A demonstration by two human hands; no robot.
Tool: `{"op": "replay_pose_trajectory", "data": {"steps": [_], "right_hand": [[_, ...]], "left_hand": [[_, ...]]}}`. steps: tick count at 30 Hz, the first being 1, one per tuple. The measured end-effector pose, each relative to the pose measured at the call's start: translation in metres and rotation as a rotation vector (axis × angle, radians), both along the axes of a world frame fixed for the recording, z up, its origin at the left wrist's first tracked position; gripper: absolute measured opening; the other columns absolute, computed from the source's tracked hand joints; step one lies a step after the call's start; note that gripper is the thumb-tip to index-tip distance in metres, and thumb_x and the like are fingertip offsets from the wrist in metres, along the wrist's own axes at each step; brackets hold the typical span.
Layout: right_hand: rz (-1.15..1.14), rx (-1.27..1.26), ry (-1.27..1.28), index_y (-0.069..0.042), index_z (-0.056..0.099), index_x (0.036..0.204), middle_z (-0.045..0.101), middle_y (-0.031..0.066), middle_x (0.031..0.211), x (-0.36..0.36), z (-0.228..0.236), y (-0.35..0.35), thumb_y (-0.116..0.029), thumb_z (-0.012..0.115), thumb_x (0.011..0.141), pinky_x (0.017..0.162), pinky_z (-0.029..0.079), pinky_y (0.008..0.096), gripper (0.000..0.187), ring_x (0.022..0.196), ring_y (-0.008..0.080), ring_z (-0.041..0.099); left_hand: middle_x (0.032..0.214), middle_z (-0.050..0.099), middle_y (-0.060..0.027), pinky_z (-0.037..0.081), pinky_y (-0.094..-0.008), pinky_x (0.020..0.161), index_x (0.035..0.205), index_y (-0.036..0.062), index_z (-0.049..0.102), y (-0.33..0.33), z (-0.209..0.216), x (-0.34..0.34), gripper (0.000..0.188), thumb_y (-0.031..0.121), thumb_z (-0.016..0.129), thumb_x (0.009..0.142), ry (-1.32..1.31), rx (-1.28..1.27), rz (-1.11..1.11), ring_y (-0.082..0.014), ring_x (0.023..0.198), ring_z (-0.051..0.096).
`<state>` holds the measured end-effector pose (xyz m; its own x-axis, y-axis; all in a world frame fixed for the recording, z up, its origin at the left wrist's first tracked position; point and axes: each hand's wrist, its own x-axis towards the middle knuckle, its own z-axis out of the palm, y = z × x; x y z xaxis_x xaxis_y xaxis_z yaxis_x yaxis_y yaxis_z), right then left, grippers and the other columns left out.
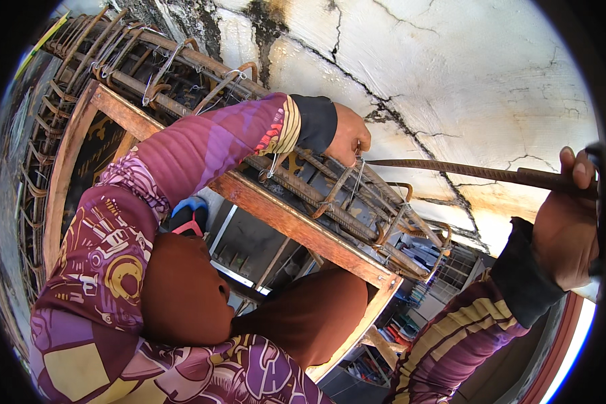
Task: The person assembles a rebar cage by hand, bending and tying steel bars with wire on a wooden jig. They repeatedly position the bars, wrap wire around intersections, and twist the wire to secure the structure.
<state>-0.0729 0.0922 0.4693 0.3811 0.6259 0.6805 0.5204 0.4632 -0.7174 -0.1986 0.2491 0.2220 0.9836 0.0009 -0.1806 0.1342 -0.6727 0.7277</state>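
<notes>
Left grip [349, 136]: closed, thin wire [358, 174] pinched, one o'clock
Right grip [567, 225]: closed round ribbed bar [451, 166], three o'clock
Rebar cage [304, 191]: laid from ten to four

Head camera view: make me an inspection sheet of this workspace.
Surface: scuffed brown rectangular wooden frame.
Job's things: long rusty ribbed-steel bar cage; thin silver wire; long dark-brown metal rod, its far end beside the left hand.
Clutter: jumbled small coloured items, lower right, too small to identify.
Hands: left hand closed on the wire; right hand closed around the rod.
Cables: nothing seen.
Surroundings: stained, cracked white wall.
</notes>
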Motion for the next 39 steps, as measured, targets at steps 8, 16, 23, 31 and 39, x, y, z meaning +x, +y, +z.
{"op": "replay_pose_trajectory", "data": {"steps": [8, 16, 23, 31, 39], "right_hand": [[0.383, -0.130, -0.144, 0.002, 0.051, 0.132, 0.044, -0.0004, 0.080, 0.011, -0.021, -0.044, -0.046, 0.055, 0.097, 0.049, 0.037, 0.0233, 0.059, 0.052, 0.0053, 0.039], [0.168, 0.110, -0.237, 0.002, 0.042, 0.140, 0.042, 0.0011, 0.078, -0.015, -0.045, -0.075, -0.046, 0.048, 0.100, 0.044, 0.037, 0.0238, 0.063, 0.050, 0.0058, 0.037], [-0.093, 0.153, -0.228, 0.003, 0.043, 0.138, 0.039, -0.0003, 0.078, -0.004, -0.031, -0.106, -0.040, 0.047, 0.102, 0.046, 0.036, 0.0240, 0.057, 0.052, 0.0067, 0.037], [-0.125, 0.167, 0.146, 0.006, 0.055, 0.122, 0.038, -0.0001, 0.076, 0.033, -0.007, -0.244, -0.033, 0.059, 0.098, 0.051, 0.034, 0.0239, 0.047, 0.052, 0.0069, 0.033], [-0.725, -0.210, 0.187, 0.006, 0.053, 0.126, 0.037, -0.0003, 0.075, 0.041, -0.025, -0.363, -0.030, 0.051, 0.103, 0.048, 0.032, 0.0216, 0.043, 0.052, 0.0058, 0.032]], "left_hand": [[0.116, 0.068, -0.0141, 0.052, -0.0383, 0.087, 0.126, 0.0061, 0.058, -0.009, 0.007, -0.006, 0.071, 0.050, 0.075, 0.072, 0.009, 0.145, -0.020, -0.0306, 0.104, 0.066], [0.112, 0.069, -0.0157, 0.052, -0.0414, 0.087, 0.128, 0.0062, 0.057, -0.013, 0.005, -0.004, 0.072, 0.061, 0.064, 0.081, 0.047, 0.182, 0.048, -0.0339, 0.102, 0.066], [0.109, 0.069, -0.0173, 0.052, -0.0441, 0.084, 0.128, 0.0045, 0.057, -0.013, 0.012, 0.001, 0.075, 0.062, 0.065, 0.081, 0.068, 0.183, 0.005, -0.0355, 0.100, 0.067], [0.104, 0.068, -0.0221, 0.053, -0.0437, 0.082, 0.129, 0.0026, 0.055, -0.017, 0.009, 0.009, 0.082, 0.065, 0.069, 0.077, 0.110, 0.178, 0.016, -0.0382, 0.096, 0.067], [0.098, 0.070, -0.0207, 0.054, -0.0413, 0.078, 0.127, 0.0009, 0.057, -0.008, 0.001, 0.014, 0.088, 0.067, 0.074, 0.071, 0.105, 0.237, -0.026, -0.0353, 0.090, 0.068]]}}
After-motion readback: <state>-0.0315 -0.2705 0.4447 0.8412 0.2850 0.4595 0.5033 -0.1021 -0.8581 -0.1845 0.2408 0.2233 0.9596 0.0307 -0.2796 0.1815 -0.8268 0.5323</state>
